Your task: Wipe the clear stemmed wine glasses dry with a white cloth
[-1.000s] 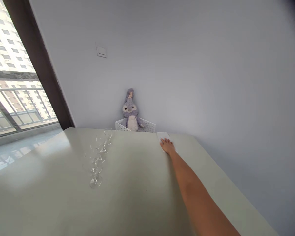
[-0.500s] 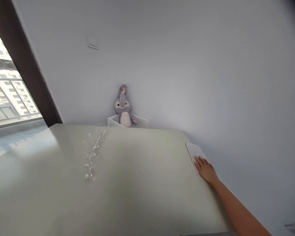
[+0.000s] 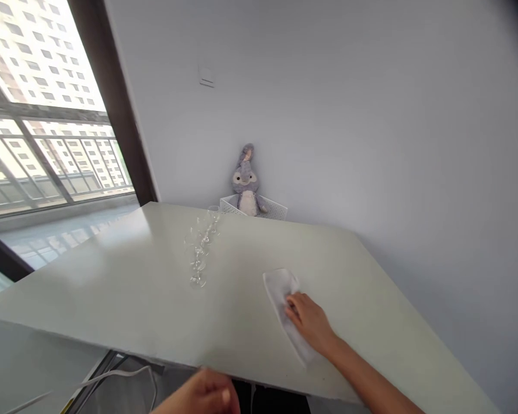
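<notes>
A folded white cloth point(image 3: 280, 284) lies on the pale table point(image 3: 125, 276), a little right of its middle. My right hand point(image 3: 308, 319) grips the cloth with bent fingers, and part of the cloth trails under the wrist toward the front edge. Near that front edge, at the bottom of the view, my left hand point(image 3: 207, 394) is curled and slightly blurred; nothing shows in its fingers. Several clear stemmed glasses point(image 3: 197, 264) stand in a line left of the cloth, apart from both hands.
Against the wall behind the table sits a grey plush toy point(image 3: 247, 187) in a white perforated basket point(image 3: 278, 211). A window point(image 3: 56, 149) with railings is at the left. Beneath the front edge runs a white cable point(image 3: 125, 372).
My right hand has moved left and nearer from the table's right edge, bringing the cloth with it and bending its fingers. My left hand has come into view. The camera has turned right-to-left.
</notes>
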{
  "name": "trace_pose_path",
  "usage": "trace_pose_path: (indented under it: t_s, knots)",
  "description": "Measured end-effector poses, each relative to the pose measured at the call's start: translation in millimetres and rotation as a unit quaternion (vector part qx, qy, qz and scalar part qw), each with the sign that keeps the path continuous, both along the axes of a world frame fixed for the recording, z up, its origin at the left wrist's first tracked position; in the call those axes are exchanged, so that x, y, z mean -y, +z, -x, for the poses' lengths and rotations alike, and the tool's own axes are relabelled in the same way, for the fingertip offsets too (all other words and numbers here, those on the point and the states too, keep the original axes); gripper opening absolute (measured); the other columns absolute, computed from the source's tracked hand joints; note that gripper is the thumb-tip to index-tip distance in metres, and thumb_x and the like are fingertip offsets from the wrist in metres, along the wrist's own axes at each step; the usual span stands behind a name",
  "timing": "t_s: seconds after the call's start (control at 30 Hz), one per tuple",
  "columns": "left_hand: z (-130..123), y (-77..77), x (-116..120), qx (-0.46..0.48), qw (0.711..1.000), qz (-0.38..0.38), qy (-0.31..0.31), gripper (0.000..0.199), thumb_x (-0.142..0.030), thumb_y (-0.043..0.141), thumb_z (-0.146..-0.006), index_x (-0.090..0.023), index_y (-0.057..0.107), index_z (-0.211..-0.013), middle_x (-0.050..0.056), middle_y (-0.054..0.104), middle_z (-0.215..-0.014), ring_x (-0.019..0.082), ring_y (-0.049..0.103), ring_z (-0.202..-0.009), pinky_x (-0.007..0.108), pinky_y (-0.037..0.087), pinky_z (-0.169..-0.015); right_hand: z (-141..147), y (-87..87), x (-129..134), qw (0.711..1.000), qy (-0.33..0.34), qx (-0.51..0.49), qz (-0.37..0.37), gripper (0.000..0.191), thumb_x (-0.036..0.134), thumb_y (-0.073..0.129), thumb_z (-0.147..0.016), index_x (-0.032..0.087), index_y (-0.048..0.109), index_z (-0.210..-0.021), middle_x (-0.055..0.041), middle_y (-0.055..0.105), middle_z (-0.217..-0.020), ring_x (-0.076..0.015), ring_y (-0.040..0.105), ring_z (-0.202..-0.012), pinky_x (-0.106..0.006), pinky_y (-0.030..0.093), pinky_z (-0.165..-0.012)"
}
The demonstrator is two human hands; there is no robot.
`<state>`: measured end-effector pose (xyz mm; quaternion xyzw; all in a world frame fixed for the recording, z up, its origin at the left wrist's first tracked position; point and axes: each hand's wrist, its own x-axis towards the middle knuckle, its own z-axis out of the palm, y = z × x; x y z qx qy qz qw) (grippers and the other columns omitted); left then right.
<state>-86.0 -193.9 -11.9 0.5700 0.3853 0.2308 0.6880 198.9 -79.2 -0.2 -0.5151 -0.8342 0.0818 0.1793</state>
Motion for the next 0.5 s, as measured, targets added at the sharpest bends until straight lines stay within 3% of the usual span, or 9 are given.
trace_pose_path:
  t_s: [0.03, 0.07, 0.13, 0.2, 0.27, 0.37, 0.5]
  knots:
    - [5.1, 9.4, -7.2, 0.026, 0.998, -0.009, 0.057, 0.036, -0.037, 0.029, -0.089, -0.018, 0.059, -0.082, 0.003, 0.059, -0.078, 0.012, 0.055, -0.074, 0.028, 0.046, -0.075, 20.3, -0.8, -2.5, 1.0, 0.027, 0.002, -0.009, 0.03, 0.036, 0.039, -0.085, 0.02, 0.055, -0.105, -0.0075, 0.057, -0.099, -0.0206, 0.051, -0.093, -0.034, 0.04, -0.081]
    - [9.9, 17.8, -16.3, 0.103, 0.974, 0.0, 0.204, 0.032, -0.035, 0.035, -0.087, -0.017, 0.059, -0.079, 0.003, 0.058, -0.072, 0.011, 0.055, -0.067, 0.025, 0.047, -0.069, 39.4, -1.3, -5.2, 0.998, 0.057, 0.007, -0.017, 0.033, 0.037, 0.042, -0.084, 0.02, 0.052, -0.111, -0.008, 0.055, -0.105, -0.0212, 0.049, -0.096, -0.034, 0.04, -0.083]
    - [18.5, 30.5, -38.4, 0.249, 0.876, 0.045, 0.412, 0.014, -0.028, 0.05, -0.081, -0.019, 0.057, -0.088, 0.001, 0.059, -0.075, 0.009, 0.056, -0.065, 0.02, 0.048, -0.062, 73.0, -1.2, -11.1, 0.993, 0.107, 0.024, -0.03, 0.041, 0.039, 0.045, -0.083, 0.021, 0.046, -0.119, -0.0083, 0.05, -0.114, -0.0221, 0.047, -0.1, -0.035, 0.04, -0.085]
    - [26.3, 37.5, -61.6, 0.313, 0.796, 0.086, 0.511, 0.021, -0.022, 0.054, -0.078, -0.024, 0.052, -0.099, 0.002, 0.06, -0.083, 0.007, 0.057, -0.059, 0.018, 0.048, -0.053, 98.9, -0.5, -18.0, 0.99, 0.132, 0.041, -0.038, 0.044, 0.041, 0.044, -0.083, 0.022, 0.043, -0.122, -0.0086, 0.047, -0.119, -0.0229, 0.046, -0.101, -0.036, 0.041, -0.084]
    - [32.4, 40.3, -81.7, 0.346, 0.764, 0.136, 0.527, 0.027, -0.022, 0.053, -0.079, -0.024, 0.046, -0.105, 0.006, 0.06, -0.092, 0.01, 0.06, -0.064, 0.02, 0.05, -0.052, 116.6, 0.2, -25.2, 0.99, 0.126, 0.052, -0.039, 0.046, 0.044, 0.042, -0.083, 0.021, 0.043, -0.122, -0.0096, 0.046, -0.118, -0.0233, 0.048, -0.099, -0.035, 0.042, -0.08]
    - [36.6, 41.2, -103.7, 0.382, 0.753, 0.191, 0.501, 0.03, -0.028, 0.053, -0.079, -0.02, 0.042, -0.106, 0.013, 0.056, -0.104, 0.017, 0.063, -0.079, 0.027, 0.054, -0.059, 129.3, 0.3, -33.9, 0.994, 0.089, 0.052, -0.029, 0.046, 0.045, 0.042, -0.083, 0.019, 0.045, -0.12, -0.01, 0.049, -0.11, -0.0218, 0.052, -0.092, -0.033, 0.044, -0.074]
    - [34.4, 40.9, -121.7, 0.417, 0.737, 0.186, 0.497, 0.029, -0.034, 0.053, -0.078, -0.024, 0.04, -0.103, 0.014, 0.05, -0.114, 0.025, 0.058, -0.098, 0.035, 0.054, -0.066, 130.0, -1.2, -38.7, 0.997, 0.065, 0.038, -0.008, 0.035, 0.038, 0.039, -0.085, 0.021, 0.05, -0.115, -0.0077, 0.052, -0.102, -0.0185, 0.054, -0.086, -0.029, 0.043, -0.07]
